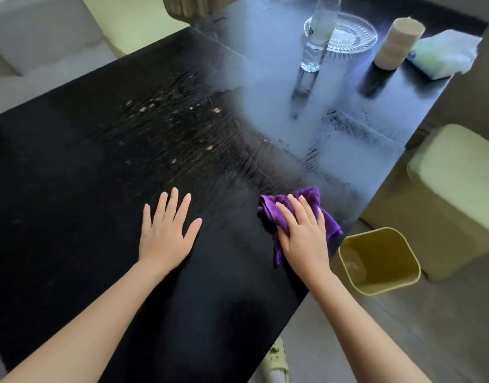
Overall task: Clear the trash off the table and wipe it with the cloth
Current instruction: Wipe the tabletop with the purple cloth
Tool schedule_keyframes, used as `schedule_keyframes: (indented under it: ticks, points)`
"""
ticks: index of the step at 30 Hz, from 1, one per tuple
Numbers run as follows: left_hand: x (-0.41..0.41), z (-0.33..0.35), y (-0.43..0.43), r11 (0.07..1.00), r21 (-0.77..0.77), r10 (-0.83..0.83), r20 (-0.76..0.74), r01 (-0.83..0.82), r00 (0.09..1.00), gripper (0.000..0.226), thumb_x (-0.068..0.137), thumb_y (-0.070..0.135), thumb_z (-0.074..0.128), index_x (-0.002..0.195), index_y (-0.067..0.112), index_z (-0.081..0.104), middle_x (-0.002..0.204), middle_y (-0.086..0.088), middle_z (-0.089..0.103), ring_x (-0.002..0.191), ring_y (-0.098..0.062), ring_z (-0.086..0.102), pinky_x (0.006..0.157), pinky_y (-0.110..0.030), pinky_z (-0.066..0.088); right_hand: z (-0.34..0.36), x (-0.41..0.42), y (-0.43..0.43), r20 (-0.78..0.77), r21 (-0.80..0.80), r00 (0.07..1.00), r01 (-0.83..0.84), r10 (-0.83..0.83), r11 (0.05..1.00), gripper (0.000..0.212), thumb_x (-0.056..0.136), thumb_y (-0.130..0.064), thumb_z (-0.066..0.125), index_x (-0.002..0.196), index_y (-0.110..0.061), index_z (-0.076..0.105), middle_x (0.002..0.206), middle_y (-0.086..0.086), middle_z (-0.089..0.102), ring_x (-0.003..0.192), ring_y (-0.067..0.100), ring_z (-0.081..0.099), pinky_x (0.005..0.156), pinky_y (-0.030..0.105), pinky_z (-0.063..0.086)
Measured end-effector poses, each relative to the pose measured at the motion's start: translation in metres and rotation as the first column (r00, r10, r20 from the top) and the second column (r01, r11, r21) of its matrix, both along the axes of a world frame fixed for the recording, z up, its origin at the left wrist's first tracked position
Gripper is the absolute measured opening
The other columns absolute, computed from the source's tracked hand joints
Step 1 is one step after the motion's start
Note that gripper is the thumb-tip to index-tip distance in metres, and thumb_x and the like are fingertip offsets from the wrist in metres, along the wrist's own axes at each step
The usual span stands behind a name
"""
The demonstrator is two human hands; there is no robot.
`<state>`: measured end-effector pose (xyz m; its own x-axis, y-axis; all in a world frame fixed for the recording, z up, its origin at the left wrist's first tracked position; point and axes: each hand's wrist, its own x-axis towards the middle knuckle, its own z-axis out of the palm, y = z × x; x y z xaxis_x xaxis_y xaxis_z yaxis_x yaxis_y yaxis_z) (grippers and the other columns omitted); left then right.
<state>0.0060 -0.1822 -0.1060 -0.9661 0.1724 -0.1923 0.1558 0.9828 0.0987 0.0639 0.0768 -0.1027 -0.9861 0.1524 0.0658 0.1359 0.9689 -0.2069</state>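
A glossy black table (72, 189) fills the view. My right hand (304, 233) presses flat on a crumpled purple cloth (309, 197) near the table's right edge. My left hand (166, 230) lies flat on the bare tabletop with its fingers spread, holding nothing. Small pale crumbs (182, 125) and wet streaks are scattered over the middle of the table, beyond both hands. A yellow-green bin (378, 261) stands on the floor just right of the cloth, below the table edge, with something pale inside.
At the far end stand a clear plastic bottle (318, 37), a cut-glass plate (351, 34), a stack of paper cups (395, 42) and a tissue pack (445, 53). A pale green stool (456, 189) sits right of the table. A grey sofa (30, 37) is at the left.
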Motion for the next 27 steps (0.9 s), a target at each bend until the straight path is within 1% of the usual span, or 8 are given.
schedule_keyframes:
  ticks: [3, 6, 9, 13, 17, 20, 25, 27]
  points:
    - [0.009, -0.003, -0.009, 1.000, 0.001, 0.001, -0.020, -0.001, 1.000, 0.078, 0.082, 0.063, -0.003, 0.151, 0.027, 0.004, 0.162, 0.001, 0.000, 0.149, -0.018, -0.003, 0.119, -0.047, -0.004, -0.001, 0.024, -0.028, -0.007, 0.003, 0.994, 0.109, -0.109, 0.994, 0.051, 0.080, -0.032, 0.044, 0.125, -0.018, 0.063, 0.136, 0.007, 0.058, 0.130, 0.033, 0.051, 0.104, 0.052, 0.039]
    - [0.010, -0.005, -0.009, 1.000, 0.008, -0.006, -0.052, 0.007, 0.999, 0.076, 0.085, 0.061, 0.001, 0.151, 0.026, 0.010, 0.161, 0.000, 0.005, 0.149, -0.020, 0.001, 0.119, -0.048, -0.002, -0.001, 0.009, -0.057, 0.012, 0.015, 0.993, 0.119, -0.119, 0.993, 0.050, 0.074, -0.028, 0.059, 0.122, -0.017, 0.065, 0.134, 0.009, 0.060, 0.126, 0.035, 0.054, 0.099, 0.056, 0.042]
    - [0.010, -0.006, -0.009, 1.000, -0.007, -0.006, -0.057, 0.006, 0.998, 0.074, 0.086, 0.060, 0.003, 0.150, 0.025, 0.012, 0.161, -0.001, 0.008, 0.149, -0.020, 0.004, 0.119, -0.050, 0.001, -0.001, -0.038, -0.083, 0.006, -0.027, 1.000, 0.014, -0.014, 1.000, 0.050, 0.073, -0.023, 0.071, 0.121, -0.015, 0.064, 0.137, 0.009, 0.058, 0.128, 0.035, 0.053, 0.101, 0.057, 0.040]
    - [0.010, -0.007, -0.009, 1.000, -0.019, -0.004, -0.059, 0.003, 0.998, 0.072, 0.087, 0.060, 0.004, 0.150, 0.026, 0.010, 0.161, 0.000, 0.008, 0.149, -0.018, 0.004, 0.120, -0.049, 0.002, -0.002, -0.124, -0.109, 0.088, -0.109, 0.978, -0.179, 0.189, 0.978, 0.047, 0.094, -0.026, 0.050, 0.140, -0.019, 0.044, 0.156, 0.004, 0.030, 0.146, 0.027, 0.023, 0.115, 0.050, 0.016]
    - [0.011, -0.010, -0.011, 1.000, -0.006, -0.010, -0.118, 0.009, 0.993, 0.067, 0.091, 0.058, 0.015, 0.148, 0.025, 0.022, 0.158, -0.002, 0.019, 0.147, -0.020, 0.016, 0.117, -0.048, 0.007, -0.008, -0.214, -0.126, 0.041, -0.115, 0.942, -0.328, 0.334, 0.938, 0.044, 0.097, -0.030, 0.045, 0.140, -0.021, 0.044, 0.156, 0.003, 0.031, 0.147, 0.026, 0.021, 0.116, 0.048, 0.015]
    - [0.011, -0.013, -0.011, 1.000, -0.001, -0.027, -0.158, 0.027, 0.987, 0.065, 0.093, 0.057, 0.019, 0.147, 0.024, 0.028, 0.157, -0.002, 0.025, 0.146, -0.020, 0.022, 0.114, -0.047, 0.008, -0.010, -0.254, -0.134, 0.038, -0.121, 0.925, -0.372, 0.379, 0.920, 0.044, 0.098, -0.034, 0.044, 0.140, -0.022, 0.045, 0.154, 0.002, 0.034, 0.147, 0.024, 0.022, 0.117, 0.048, 0.014]
    - [0.011, -0.010, -0.009, 0.999, 0.034, 0.000, -0.126, 0.004, 0.992, 0.068, 0.091, 0.057, 0.012, 0.150, 0.024, 0.016, 0.160, 0.001, 0.014, 0.148, -0.016, 0.009, 0.120, -0.046, 0.003, -0.008, -0.226, -0.123, -0.010, -0.114, 0.902, -0.429, 0.431, 0.896, 0.044, 0.097, -0.035, 0.046, 0.138, -0.022, 0.047, 0.151, 0.000, 0.039, 0.146, 0.022, 0.025, 0.116, 0.043, 0.016]
    - [0.009, -0.006, -0.009, 0.993, 0.114, 0.048, -0.079, -0.038, 0.996, 0.070, 0.091, 0.054, 0.009, 0.151, 0.018, 0.005, 0.161, 0.002, 0.006, 0.148, -0.011, 0.000, 0.121, -0.041, -0.002, -0.004, -0.189, -0.111, -0.013, -0.134, 0.886, -0.461, 0.464, 0.877, 0.043, 0.095, -0.032, 0.050, 0.136, -0.021, 0.051, 0.151, -0.001, 0.041, 0.145, 0.021, 0.028, 0.115, 0.042, 0.018]
